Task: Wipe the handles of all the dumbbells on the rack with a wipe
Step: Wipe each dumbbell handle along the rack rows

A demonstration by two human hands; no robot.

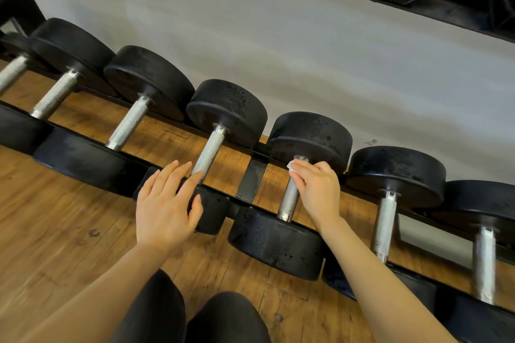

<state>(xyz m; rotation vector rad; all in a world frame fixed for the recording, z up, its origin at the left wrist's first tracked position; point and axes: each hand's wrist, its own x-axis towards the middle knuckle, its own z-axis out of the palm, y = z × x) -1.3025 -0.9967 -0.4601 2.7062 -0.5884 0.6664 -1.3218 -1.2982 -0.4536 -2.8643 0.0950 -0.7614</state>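
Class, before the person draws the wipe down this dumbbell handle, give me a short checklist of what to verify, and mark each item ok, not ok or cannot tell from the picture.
1. Wipe in the right hand: ok, pinched at the fingertips.
2. Wipe at the far end of the handle, beside the far weight head: ok.
3. Handle below the hand unobstructed: ok, bare knurled metal shows.
4. Left hand out of the wiping path: ok, open over the neighbouring dumbbell.
5. Dumbbell seated steady on the rack: cannot tell.
6. Wipe wraps round the handle: cannot tell, mostly hidden.
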